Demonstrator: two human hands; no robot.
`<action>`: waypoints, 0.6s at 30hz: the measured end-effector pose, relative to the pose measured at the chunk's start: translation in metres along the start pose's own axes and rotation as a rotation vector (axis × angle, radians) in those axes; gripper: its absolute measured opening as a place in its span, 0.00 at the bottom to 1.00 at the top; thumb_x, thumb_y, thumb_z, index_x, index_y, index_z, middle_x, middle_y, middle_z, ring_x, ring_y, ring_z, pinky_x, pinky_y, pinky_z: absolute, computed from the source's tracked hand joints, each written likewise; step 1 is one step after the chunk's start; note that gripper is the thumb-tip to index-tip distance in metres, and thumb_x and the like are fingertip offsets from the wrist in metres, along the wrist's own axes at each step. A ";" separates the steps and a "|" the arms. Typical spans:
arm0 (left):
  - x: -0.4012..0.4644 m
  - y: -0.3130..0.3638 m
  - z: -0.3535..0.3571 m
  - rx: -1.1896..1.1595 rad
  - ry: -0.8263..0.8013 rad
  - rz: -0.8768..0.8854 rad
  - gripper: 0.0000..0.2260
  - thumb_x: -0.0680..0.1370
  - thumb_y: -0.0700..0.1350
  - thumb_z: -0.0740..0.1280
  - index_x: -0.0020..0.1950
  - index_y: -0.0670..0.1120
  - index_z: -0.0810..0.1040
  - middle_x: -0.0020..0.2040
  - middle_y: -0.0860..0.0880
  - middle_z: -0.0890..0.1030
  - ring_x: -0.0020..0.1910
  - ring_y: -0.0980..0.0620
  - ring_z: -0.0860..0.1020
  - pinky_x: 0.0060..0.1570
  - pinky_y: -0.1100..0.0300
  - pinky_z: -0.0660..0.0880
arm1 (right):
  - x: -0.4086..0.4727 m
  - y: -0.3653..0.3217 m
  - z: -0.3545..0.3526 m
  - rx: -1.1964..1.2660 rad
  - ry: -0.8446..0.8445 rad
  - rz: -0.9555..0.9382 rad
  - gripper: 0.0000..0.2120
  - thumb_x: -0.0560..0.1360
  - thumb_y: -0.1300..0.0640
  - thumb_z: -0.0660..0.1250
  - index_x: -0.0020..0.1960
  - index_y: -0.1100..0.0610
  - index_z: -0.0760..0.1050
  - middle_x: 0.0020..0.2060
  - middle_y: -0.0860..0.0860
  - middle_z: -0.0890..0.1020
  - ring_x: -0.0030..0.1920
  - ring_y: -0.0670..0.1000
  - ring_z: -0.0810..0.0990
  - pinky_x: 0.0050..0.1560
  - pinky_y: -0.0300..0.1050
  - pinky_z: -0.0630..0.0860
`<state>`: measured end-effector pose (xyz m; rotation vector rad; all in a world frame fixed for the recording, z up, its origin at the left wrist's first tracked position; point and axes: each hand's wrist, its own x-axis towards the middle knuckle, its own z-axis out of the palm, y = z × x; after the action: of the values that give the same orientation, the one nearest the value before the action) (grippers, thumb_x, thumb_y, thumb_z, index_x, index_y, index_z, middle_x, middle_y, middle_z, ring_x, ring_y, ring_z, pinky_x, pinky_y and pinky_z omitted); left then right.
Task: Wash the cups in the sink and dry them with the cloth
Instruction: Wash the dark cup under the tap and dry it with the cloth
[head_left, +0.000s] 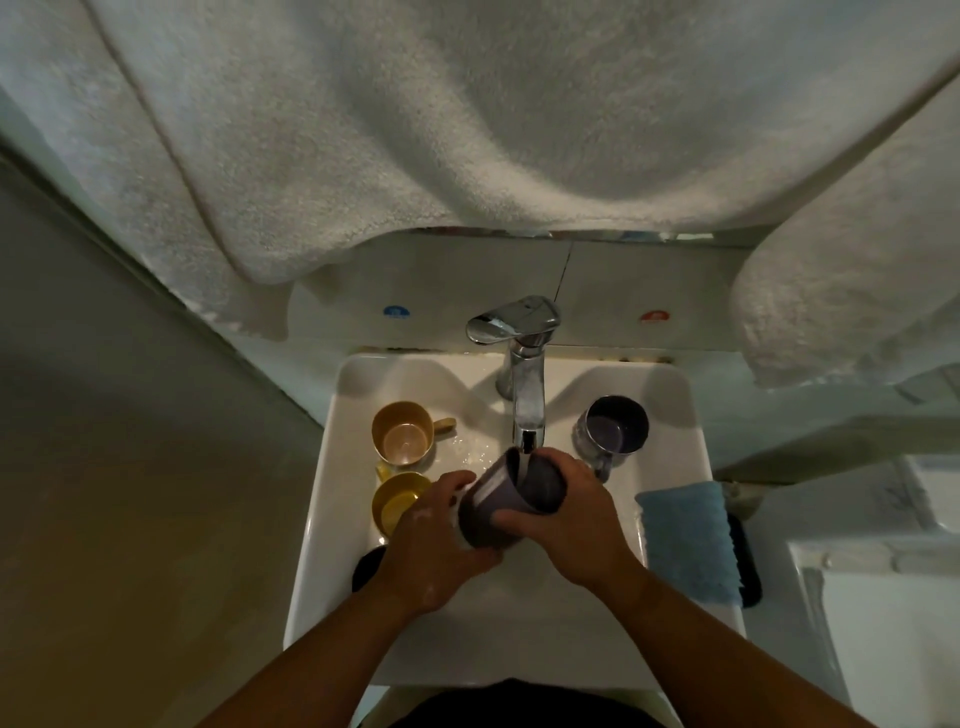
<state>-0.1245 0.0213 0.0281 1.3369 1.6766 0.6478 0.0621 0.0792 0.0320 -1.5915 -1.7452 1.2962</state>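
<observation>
Over the white sink (332, 499) I hold a dark grey cup (496, 506) tilted, its mouth up under the chrome tap's spout (527, 410). My right hand (566, 519) grips its side and rim. My left hand (436, 540), flecked with foam, cups its base. A tan cup (402, 434) and a yellow cup (396, 506) stand on the sink's left ledge. A dark purple cup (615, 426) stands on the right ledge. A folded blue cloth (688, 540) lies on the right rim.
White towels (467, 114) hang overhead and at the right (841, 291). A dark round object (368, 569) sits at the sink's left edge, partly hidden by my wrist. A black item (748, 566) lies beside the cloth. A wall runs along the left.
</observation>
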 end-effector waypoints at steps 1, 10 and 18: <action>0.002 0.000 0.000 0.003 0.012 0.022 0.39 0.64 0.48 0.84 0.70 0.54 0.68 0.60 0.64 0.73 0.55 0.69 0.75 0.50 0.77 0.72 | -0.001 0.000 -0.003 0.120 -0.021 0.048 0.31 0.61 0.44 0.82 0.60 0.41 0.72 0.54 0.41 0.79 0.54 0.43 0.80 0.51 0.36 0.79; 0.010 0.007 -0.012 -0.026 0.094 0.109 0.42 0.62 0.53 0.83 0.72 0.55 0.69 0.64 0.56 0.77 0.62 0.60 0.77 0.59 0.61 0.78 | -0.008 -0.003 -0.033 -0.019 -0.077 0.093 0.05 0.76 0.49 0.72 0.51 0.42 0.80 0.43 0.43 0.85 0.47 0.44 0.83 0.50 0.43 0.80; 0.009 0.010 -0.012 -0.136 0.099 0.157 0.43 0.61 0.69 0.78 0.71 0.56 0.66 0.63 0.60 0.76 0.62 0.70 0.74 0.56 0.74 0.72 | 0.005 -0.106 -0.064 -0.352 0.269 -0.541 0.24 0.75 0.54 0.69 0.71 0.54 0.72 0.67 0.47 0.74 0.66 0.42 0.70 0.68 0.31 0.63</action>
<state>-0.1306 0.0337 0.0394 1.3659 1.5847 0.9167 0.0583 0.1164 0.1501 -1.2480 -2.1004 0.5191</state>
